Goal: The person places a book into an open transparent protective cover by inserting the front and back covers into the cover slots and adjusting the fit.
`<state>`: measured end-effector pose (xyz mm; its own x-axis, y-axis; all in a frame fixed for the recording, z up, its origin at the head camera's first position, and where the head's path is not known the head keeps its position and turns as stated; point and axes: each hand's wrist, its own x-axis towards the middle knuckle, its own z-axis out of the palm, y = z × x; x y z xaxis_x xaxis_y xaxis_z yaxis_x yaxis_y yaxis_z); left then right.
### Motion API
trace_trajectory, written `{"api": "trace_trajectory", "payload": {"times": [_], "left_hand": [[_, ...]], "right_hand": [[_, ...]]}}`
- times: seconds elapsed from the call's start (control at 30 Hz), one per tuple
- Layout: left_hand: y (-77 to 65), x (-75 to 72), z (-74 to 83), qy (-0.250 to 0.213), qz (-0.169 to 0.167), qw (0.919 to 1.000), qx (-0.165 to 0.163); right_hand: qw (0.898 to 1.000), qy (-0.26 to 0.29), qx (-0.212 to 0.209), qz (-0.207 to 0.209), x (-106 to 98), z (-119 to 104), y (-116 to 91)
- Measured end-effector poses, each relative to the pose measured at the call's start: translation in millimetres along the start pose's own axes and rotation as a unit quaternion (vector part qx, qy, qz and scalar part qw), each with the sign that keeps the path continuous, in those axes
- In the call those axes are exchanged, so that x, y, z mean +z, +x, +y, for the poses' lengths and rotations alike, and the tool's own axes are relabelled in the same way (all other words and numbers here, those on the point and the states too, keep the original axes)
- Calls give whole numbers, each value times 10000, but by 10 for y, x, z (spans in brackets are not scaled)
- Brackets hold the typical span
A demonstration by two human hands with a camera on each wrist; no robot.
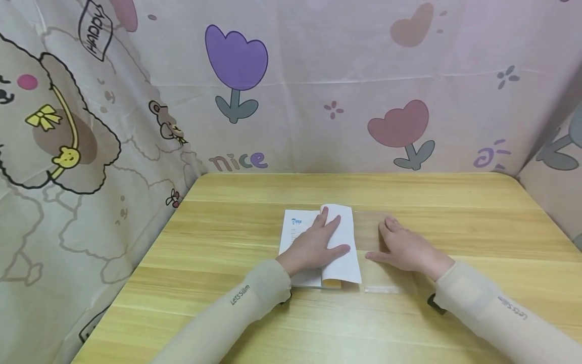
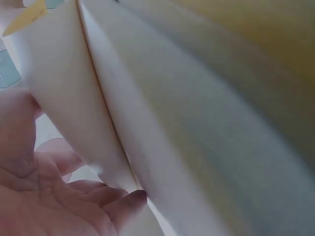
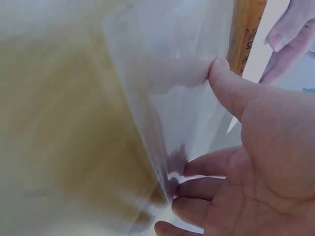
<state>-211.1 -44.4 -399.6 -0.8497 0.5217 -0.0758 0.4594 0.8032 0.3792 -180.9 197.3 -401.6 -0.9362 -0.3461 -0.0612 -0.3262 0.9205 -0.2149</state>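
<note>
A thin book (image 1: 300, 222) with a blue printed mark lies on the table. One white leaf (image 1: 347, 232) is turned up at its right side, and an orange strip (image 1: 332, 284) shows beneath it. My left hand (image 1: 313, 245) rests across the page and this leaf, fingers and thumb spread. Beside the book, a clear plastic sheet (image 1: 382, 280) extends to the right. My right hand (image 1: 406, 247) touches that sheet, its thumb pointing toward the book. In the right wrist view the thumb and fingertips meet the sheet (image 3: 162, 103) near its edge. Blurred white pages (image 2: 64, 73) fill the left wrist view.
The wood-grain table (image 1: 204, 242) has its far edge against a hanging cloth (image 1: 309, 60) printed with flowers and cartoon animals. More cloth (image 1: 136, 212) hangs along the left side. A dark wrist strap (image 1: 436, 304) shows under the right sleeve.
</note>
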Motion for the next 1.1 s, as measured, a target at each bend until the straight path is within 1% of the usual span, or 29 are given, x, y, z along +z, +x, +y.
{"api": "trace_trajectory", "payload": {"times": [0.07, 0.23, 0.4, 0.53, 0.73, 0.97, 1.1], "left_hand": [[10, 8, 16, 120, -23, 9999, -12], [38, 38, 56, 484, -140, 9986, -162], [56, 52, 134, 963, -273, 9947, -222], [56, 47, 191, 1226, -280, 9918, -244], [48, 59, 231, 1400, -225, 9896, -254], [42, 67, 264, 1379, -250, 9897, -298], [48, 60, 286, 1388, -208, 9897, -273]], "right_hand": [[10000, 2, -65, 10, 7, 23, -10], [9998, 7, -208, 1, 10, 65, -23], [9997, -13, -263, -21, -10, 64, -28], [9996, -43, -264, -37, -19, 59, -30], [9995, -76, -279, -101, -25, 48, -28], [9994, -81, -186, -274, -43, 28, -27], [9994, -62, -104, -315, -49, 11, -36]]}}
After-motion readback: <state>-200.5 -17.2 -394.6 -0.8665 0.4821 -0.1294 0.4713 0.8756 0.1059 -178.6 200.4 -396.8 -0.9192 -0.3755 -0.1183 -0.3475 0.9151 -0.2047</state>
